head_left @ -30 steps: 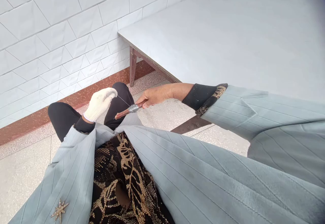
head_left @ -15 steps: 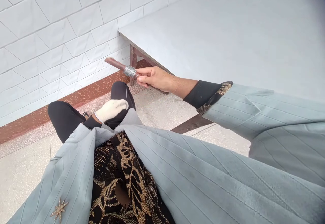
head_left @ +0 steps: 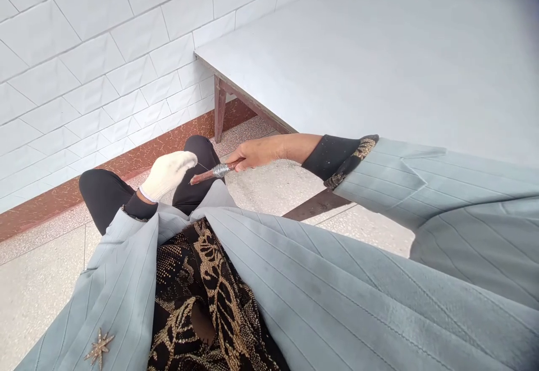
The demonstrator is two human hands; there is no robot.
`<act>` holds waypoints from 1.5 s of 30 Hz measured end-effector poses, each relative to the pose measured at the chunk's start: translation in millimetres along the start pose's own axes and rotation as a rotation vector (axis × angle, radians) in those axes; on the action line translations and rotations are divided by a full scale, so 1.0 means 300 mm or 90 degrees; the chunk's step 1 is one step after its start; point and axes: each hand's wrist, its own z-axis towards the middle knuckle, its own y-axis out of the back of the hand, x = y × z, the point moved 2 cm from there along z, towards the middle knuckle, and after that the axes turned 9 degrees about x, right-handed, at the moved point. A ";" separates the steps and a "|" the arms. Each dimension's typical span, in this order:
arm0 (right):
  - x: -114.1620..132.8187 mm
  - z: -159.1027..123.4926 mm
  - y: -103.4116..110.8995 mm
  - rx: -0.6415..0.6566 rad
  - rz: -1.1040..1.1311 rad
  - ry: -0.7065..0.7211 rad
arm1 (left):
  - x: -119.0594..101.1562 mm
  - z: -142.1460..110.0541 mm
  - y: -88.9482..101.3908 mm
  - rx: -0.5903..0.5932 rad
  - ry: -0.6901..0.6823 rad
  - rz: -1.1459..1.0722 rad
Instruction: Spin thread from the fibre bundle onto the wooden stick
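My bare right hand (head_left: 252, 153) is closed round one end of a reddish-brown wooden stick (head_left: 202, 177). Thin silvery wire (head_left: 220, 170) is wound in a coil about the stick, just beyond my fingers. The stick's free end slants down to the left, above my knee. My left hand (head_left: 170, 172) wears a white knitted glove, its fingers pinched together. From that pinch a fine strand of wire (head_left: 202, 165) runs across to the coil. A gap separates the glove from the stick.
A large pale table (head_left: 379, 51) on reddish-brown legs (head_left: 219, 107) fills the upper right. Behind is a white tiled wall (head_left: 105, 51) with a red-brown skirting (head_left: 138, 157). My black-clad knees (head_left: 101, 191) are below my hands, over a speckled floor (head_left: 37, 287).
My right hand has come down, tipping the stick from pointing up-left to pointing down-left. My gloved left hand has lifted off my leg and moved slightly left, still pinching the wire.
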 end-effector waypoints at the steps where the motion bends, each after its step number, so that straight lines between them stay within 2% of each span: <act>1: 0.007 -0.003 -0.007 0.068 0.029 0.029 | 0.003 0.003 0.005 -0.004 0.008 -0.028; 4: 0.028 -0.016 -0.017 0.209 0.114 0.107 | 0.006 0.017 0.002 -0.003 0.016 -0.129; 6: 0.037 -0.021 -0.017 0.224 0.155 0.151 | 0.009 0.029 -0.017 -0.003 0.032 -0.197; 8: 0.042 -0.024 -0.016 0.195 0.192 0.193 | 0.013 0.040 -0.049 0.007 0.047 -0.246; 10: 0.048 -0.022 -0.012 0.109 0.258 0.242 | 0.014 0.047 -0.086 0.040 0.042 -0.274; 11: 0.050 -0.020 -0.006 0.038 0.306 0.267 | 0.013 0.048 -0.102 0.061 0.036 -0.287; 14: 0.042 -0.015 0.022 -0.236 0.445 0.307 | 0.004 0.044 -0.128 0.106 0.025 -0.297; 16: 0.023 -0.013 0.041 -0.386 0.469 0.255 | -0.008 0.038 -0.128 0.119 0.014 -0.259; 18: 0.000 -0.010 0.057 -0.447 0.410 0.124 | -0.024 0.033 -0.119 0.130 -0.021 -0.191; 19: -0.009 -0.010 0.061 -0.438 0.343 0.043 | -0.032 0.031 -0.114 0.132 -0.044 -0.157; 21: -0.016 -0.010 0.063 -0.359 0.158 -0.096 | -0.044 0.024 -0.098 0.117 -0.077 -0.095; 22: -0.013 -0.011 0.059 -0.301 0.068 -0.139 | -0.047 0.020 -0.088 0.097 -0.080 -0.070; 24: 0.002 -0.013 0.043 -0.178 -0.050 -0.162 | -0.045 0.012 -0.063 0.041 -0.059 -0.039; 27: 0.024 -0.015 0.011 -0.014 -0.067 -0.095 | -0.032 0.005 -0.027 -0.026 -0.005 -0.031; 30: 0.023 -0.011 -0.011 0.103 -0.014 0.003 | -0.013 0.012 -0.012 -0.052 0.041 -0.074; 33: 0.005 -0.001 -0.019 0.160 0.051 0.082 | 0.018 0.027 -0.021 -0.072 0.071 -0.127; 35: -0.001 0.005 -0.019 0.156 0.089 0.127 | 0.042 0.037 -0.039 -0.078 0.084 -0.157; 38: 0.016 0.006 -0.011 0.049 0.187 0.223 | 0.065 0.046 -0.078 -0.049 0.096 -0.190; 41: 0.049 -0.006 0.011 -0.173 0.334 0.306 | 0.048 0.046 -0.116 0.034 0.072 -0.204; 43: 0.061 -0.014 0.024 -0.315 0.412 0.311 | 0.020 0.045 -0.134 0.094 0.029 -0.188; 45: 0.057 -0.016 0.035 -0.419 0.455 0.263 | -0.010 0.044 -0.143 0.132 -0.020 -0.142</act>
